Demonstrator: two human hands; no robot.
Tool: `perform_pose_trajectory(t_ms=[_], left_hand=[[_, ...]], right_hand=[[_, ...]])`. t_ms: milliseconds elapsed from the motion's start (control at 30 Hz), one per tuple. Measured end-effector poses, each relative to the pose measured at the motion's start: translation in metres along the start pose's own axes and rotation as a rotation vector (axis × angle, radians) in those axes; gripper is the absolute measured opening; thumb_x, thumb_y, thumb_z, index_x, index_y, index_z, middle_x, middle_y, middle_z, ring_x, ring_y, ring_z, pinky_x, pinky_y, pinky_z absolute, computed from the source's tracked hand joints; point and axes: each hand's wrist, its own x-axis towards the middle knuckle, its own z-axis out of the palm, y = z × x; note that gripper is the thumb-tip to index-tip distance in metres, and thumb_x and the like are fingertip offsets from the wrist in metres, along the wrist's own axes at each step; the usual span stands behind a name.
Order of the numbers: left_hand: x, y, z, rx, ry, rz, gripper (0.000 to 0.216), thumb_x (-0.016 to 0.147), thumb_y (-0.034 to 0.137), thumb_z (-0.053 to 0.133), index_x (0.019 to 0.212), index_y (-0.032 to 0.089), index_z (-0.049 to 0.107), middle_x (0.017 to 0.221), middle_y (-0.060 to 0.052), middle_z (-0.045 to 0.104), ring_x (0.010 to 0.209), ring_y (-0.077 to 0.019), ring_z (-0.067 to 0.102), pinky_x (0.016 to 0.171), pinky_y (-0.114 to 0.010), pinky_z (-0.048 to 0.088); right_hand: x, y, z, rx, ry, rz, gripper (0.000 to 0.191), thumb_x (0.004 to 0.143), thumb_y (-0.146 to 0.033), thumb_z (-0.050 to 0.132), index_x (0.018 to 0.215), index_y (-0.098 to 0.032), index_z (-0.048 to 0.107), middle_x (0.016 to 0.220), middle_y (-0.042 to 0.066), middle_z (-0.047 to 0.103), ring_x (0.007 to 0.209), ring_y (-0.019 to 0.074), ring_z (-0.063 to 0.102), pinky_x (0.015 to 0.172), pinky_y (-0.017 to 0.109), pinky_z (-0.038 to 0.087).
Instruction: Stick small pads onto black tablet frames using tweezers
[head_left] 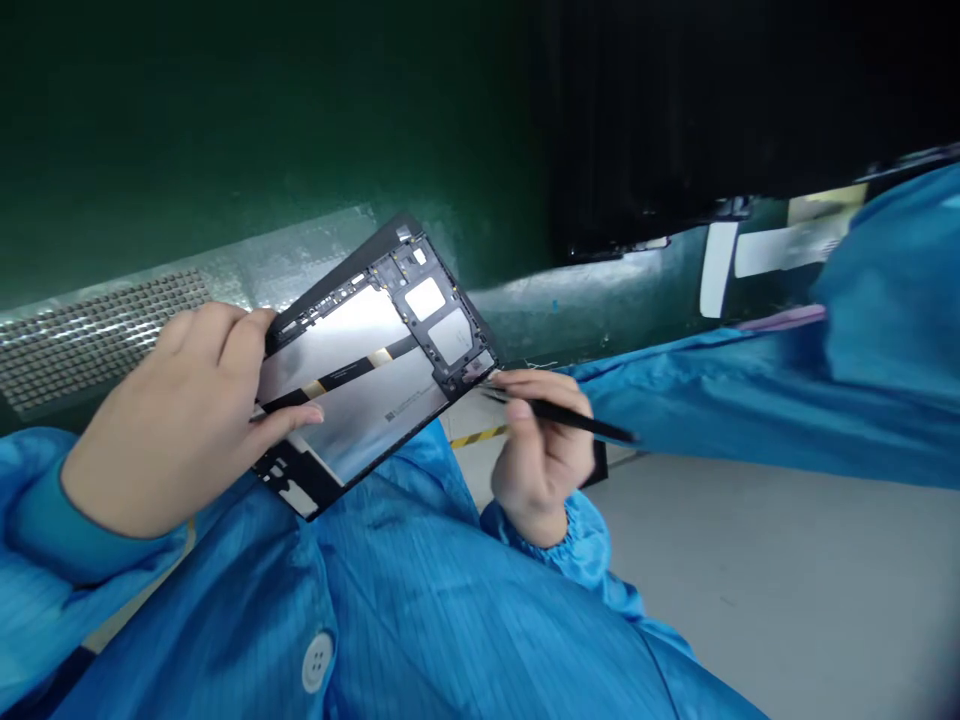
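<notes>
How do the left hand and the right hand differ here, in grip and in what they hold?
The left hand clasps the opened tablet by its edge, thumb across the bare metal inside; the right hand pinches a thin black tool like a pen. The left hand looks larger and nearer; the right hand sits farther off, tool tip at the tablet's corner. Both are bare, in blue sleeves.

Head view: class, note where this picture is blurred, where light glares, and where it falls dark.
In the head view, glare whitens the silvery back of the tablet panel held in the left hand; the blue sleeve at the frame's right is smeared by motion blur; the right hand and its black tool are slightly soft; the top is almost black.
</notes>
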Motion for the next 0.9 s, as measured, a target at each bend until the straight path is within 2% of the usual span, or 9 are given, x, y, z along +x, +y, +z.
perform_pose_trajectory(t_ms=[100,200,300,400,467,600,700,767,900], left_hand=[[-0.004,0.010,0.004,-0.155,0.089,-0.016,0.101,0.100,0.088,0.037,0.161,0.010,0.052,0.136,-0.027,0.063,0.129,-0.0501,0.059,0.111,-0.076,0.054],[-0.009,0.026,0.002,-0.211,0.181,0.000,0.080,0.106,0.075,0.048,0.157,0.014,0.055,0.135,-0.022,0.066,0.127,-0.0419,0.065,0.107,-0.064,0.062],[-0.013,0.030,-0.010,-0.236,0.332,0.050,0.069,0.110,0.065,0.049,0.159,0.017,0.048,0.142,-0.019,0.067,0.130,-0.0315,0.069,0.107,-0.047,0.066],[-0.019,0.017,-0.030,-0.222,0.600,0.024,0.062,0.113,0.051,0.048,0.163,0.015,0.039,0.149,-0.022,0.064,0.141,-0.0287,0.065,0.110,-0.044,0.065],[-0.026,0.006,-0.039,-0.181,0.747,0.000,0.053,0.111,0.042,0.052,0.156,0.014,0.046,0.141,-0.020,0.068,0.136,-0.0276,0.067,0.109,-0.043,0.065],[-0.037,-0.005,-0.025,-0.055,0.781,0.008,0.028,0.108,0.031,0.053,0.128,0.018,0.068,0.115,-0.009,0.080,0.104,-0.0212,0.076,0.096,-0.034,0.066],[-0.034,-0.009,0.011,0.045,0.817,0.034,0.037,0.113,0.037,0.040,0.110,0.022,0.073,0.104,-0.002,0.082,0.092,-0.0178,0.076,0.081,-0.029,0.064],[-0.029,-0.014,0.037,0.115,0.854,0.034,0.034,0.113,0.034,0.043,0.106,0.022,0.074,0.107,-0.001,0.084,0.098,-0.0179,0.078,0.084,-0.029,0.064],[-0.022,-0.026,0.076,0.199,0.875,0.041,0.022,0.106,0.015,0.056,0.113,0.018,0.076,0.125,-0.005,0.084,0.123,-0.0203,0.077,0.109,-0.031,0.061]], right_hand=[[-0.018,-0.009,-0.002,0.054,-0.147,0.231,0.011,0.096,-0.026,0.067,0.087,-0.026,0.072,0.091,0.003,0.077,0.090,0.0236,0.076,0.082,0.040,0.063],[-0.041,-0.027,0.012,0.147,-0.345,0.291,0.022,0.084,-0.031,0.085,0.104,-0.031,0.076,0.067,-0.004,0.071,0.049,0.0193,0.064,0.046,0.031,0.052],[-0.026,-0.042,0.030,0.257,-0.192,0.288,0.031,0.096,-0.038,0.076,0.125,-0.039,0.063,0.078,-0.004,0.076,0.054,0.0217,0.069,0.047,0.032,0.055],[0.052,-0.059,0.054,0.379,-0.009,0.422,0.029,0.091,-0.042,0.078,0.115,-0.031,0.066,0.099,0.004,0.081,0.083,0.0272,0.080,0.070,0.038,0.065],[0.126,-0.077,0.087,0.413,-0.047,0.447,0.043,0.078,-0.047,0.086,0.112,-0.026,0.070,0.098,0.004,0.080,0.088,0.0280,0.078,0.077,0.039,0.064],[0.250,-0.126,0.215,0.459,-0.286,0.359,0.038,0.078,-0.050,0.087,0.096,-0.021,0.072,0.088,0.002,0.074,0.077,0.0194,0.069,0.072,0.032,0.059],[0.301,-0.161,0.327,0.392,-0.460,0.349,0.033,0.099,-0.050,0.077,0.093,-0.018,0.068,0.077,-0.002,0.065,0.061,0.0119,0.057,0.059,0.027,0.052],[0.326,-0.174,0.378,0.299,-0.563,0.331,0.033,0.108,-0.049,0.072,0.108,-0.016,0.072,0.091,0.001,0.072,0.071,0.0123,0.066,0.066,0.028,0.059],[0.392,-0.160,0.386,0.052,-0.621,0.198,0.038,0.109,-0.045,0.073,0.135,-0.017,0.071,0.130,0.009,0.076,0.109,0.0219,0.077,0.094,0.043,0.069]])
